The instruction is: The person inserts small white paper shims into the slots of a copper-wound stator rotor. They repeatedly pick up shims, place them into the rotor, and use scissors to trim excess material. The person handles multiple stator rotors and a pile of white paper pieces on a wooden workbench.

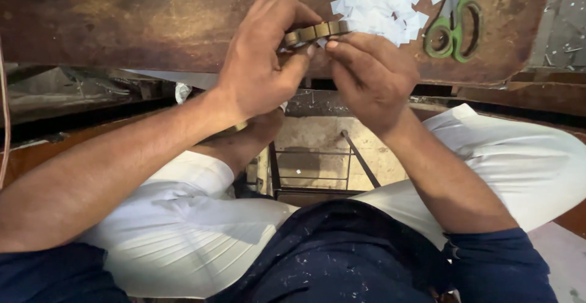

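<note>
A view from above, looking down at a seated person's two bare hands working at the near edge of a worn, dark brown wooden tabletop (152,22). Both hands hold one small object: a flat metal ring (317,31), brass-coloured with slots around its rim, seen nearly edge-on.

The left hand (262,65) reaches in from the lower left and wraps the ring's left side, its grip clamped on the ring with the fingers curled over the top and the thumb pressing from below. The right hand (372,77) comes in from the lower right, just right of and below the ring. Its thumb and forefinger are pinched together at the ring's lower edge, touching it; whether they also pinch something tiny there is too small to tell. The ring's long axis runs left to right, tilted slightly upward to the right, and it lies between the two hands, a little more enclosed by the left.

Just right of the ring and farther from the person lies a heap of small white paper pieces (387,1). Right of that heap rest green-handled scissors (455,25). Below the ring, the person's knees in white trousers (201,230) spread apart, with a dark blue shirt (342,254) nearest the camera.
</note>
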